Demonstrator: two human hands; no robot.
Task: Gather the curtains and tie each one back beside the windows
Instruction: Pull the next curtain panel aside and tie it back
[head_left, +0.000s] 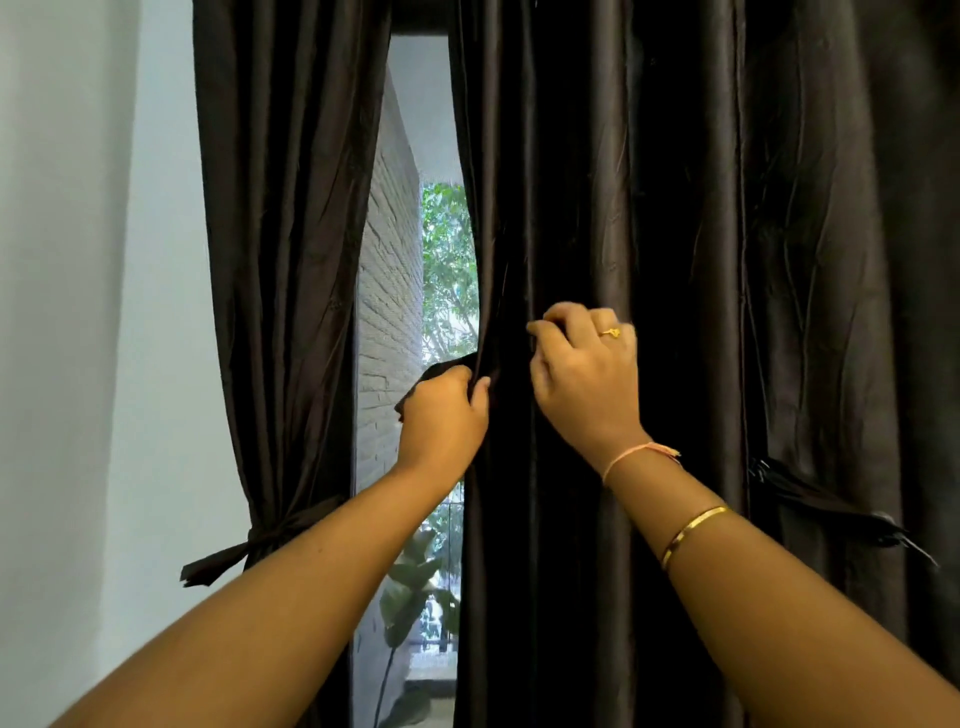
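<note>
The middle curtain, of dark brown cloth, hangs in long upright folds at the centre and is not yet tied back. Its left edge is gripped by the left hand, whose fingers are curled tightly round a bunched handful of the cloth, with the thumb pressed over the front. Just to the right and slightly higher, a fold of the same curtain is pinched by the right hand. Its fingers are curled and its thumb and forefinger are closed on the cloth. A gold ring is worn on that hand, and a pink thread and a gold bangle on its wrist.

To the left, the left curtain is drawn in low down by a knotted tie of matching cloth. To the right, the right curtain is held by a second tie.

Between the left and middle curtains a narrow strip of window is left uncovered, through which a pale brick wall and green leaves are seen. A plain white wall is seen at the far left.
</note>
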